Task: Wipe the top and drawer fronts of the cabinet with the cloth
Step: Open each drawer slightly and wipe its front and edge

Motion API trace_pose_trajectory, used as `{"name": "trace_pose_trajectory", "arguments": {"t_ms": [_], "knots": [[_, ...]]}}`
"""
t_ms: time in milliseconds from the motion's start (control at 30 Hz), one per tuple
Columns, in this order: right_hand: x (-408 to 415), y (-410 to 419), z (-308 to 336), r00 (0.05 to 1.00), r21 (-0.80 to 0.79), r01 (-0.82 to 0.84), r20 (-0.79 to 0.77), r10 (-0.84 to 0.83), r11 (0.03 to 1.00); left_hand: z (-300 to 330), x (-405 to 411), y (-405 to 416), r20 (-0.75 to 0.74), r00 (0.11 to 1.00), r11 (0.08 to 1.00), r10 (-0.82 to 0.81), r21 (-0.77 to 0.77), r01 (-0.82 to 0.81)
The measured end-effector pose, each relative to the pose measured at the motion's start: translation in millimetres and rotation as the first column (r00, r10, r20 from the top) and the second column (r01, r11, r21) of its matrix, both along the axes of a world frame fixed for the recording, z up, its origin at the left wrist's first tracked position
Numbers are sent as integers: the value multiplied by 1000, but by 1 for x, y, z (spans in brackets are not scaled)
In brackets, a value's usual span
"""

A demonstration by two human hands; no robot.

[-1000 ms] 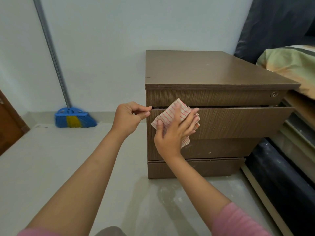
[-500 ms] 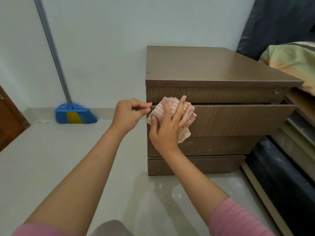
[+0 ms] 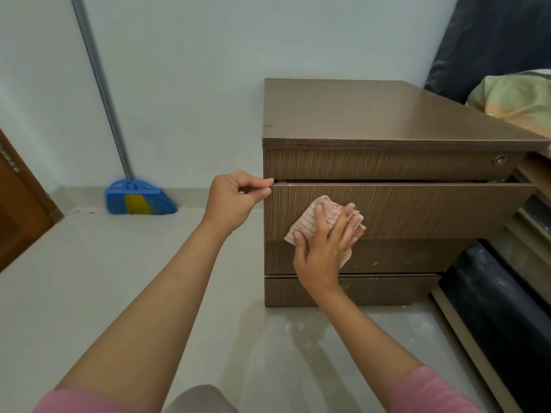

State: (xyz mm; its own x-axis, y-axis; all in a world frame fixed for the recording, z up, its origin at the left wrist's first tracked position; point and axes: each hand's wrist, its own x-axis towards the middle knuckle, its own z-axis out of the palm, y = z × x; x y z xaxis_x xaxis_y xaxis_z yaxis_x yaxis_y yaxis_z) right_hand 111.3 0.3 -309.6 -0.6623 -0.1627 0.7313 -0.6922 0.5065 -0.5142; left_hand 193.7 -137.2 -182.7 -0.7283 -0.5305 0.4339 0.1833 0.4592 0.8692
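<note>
Both arms are bare from wrist to past the elbow, each ending in a pink sleeve (image 3: 429,391) at the upper arm. The left hand (image 3: 232,198) and right hand (image 3: 320,257) wear no rings or gloves. Grey fabric (image 3: 198,399) shows between the sleeves.

1. A blue broom head (image 3: 140,198) with a yellow band of bristles rests on the pale floor (image 3: 89,278), its grey handle (image 3: 98,84) leaning up along the white wall (image 3: 193,70).
2. A brown wooden door (image 3: 21,210) shows at the left edge.
3. A green and peach pillow (image 3: 515,96) lies at the right, against a dark, shiny covering (image 3: 489,34).
</note>
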Motion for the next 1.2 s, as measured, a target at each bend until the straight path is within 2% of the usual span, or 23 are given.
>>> {"name": "trace_pose_trajectory", "arguments": {"t_ms": [233, 567, 867, 1000, 1200], "knots": [[0, -15, 17, 996, -31, 25, 89, -23, 999, -2, -5, 3, -36, 996, 994, 81, -72, -83], [-34, -4, 27, 995, 43, 53, 83, -57, 998, -16, -29, 7, -176, 944, 918, 279, -239, -316], [-51, 19, 24, 994, 131, 70, 69, -80, 989, -24, -33, 10, -238, 929, 902, 284, -262, -343], [-63, 34, 19, 998, 142, 40, 39, -46, 989, -28, -26, 20, -235, 923, 868, 305, -330, -371], [-72, 49, 12, 1000, 149, -1, 3, 0, 989, -80, -6, 42, -173, 944, 834, 280, -443, -329]]}}
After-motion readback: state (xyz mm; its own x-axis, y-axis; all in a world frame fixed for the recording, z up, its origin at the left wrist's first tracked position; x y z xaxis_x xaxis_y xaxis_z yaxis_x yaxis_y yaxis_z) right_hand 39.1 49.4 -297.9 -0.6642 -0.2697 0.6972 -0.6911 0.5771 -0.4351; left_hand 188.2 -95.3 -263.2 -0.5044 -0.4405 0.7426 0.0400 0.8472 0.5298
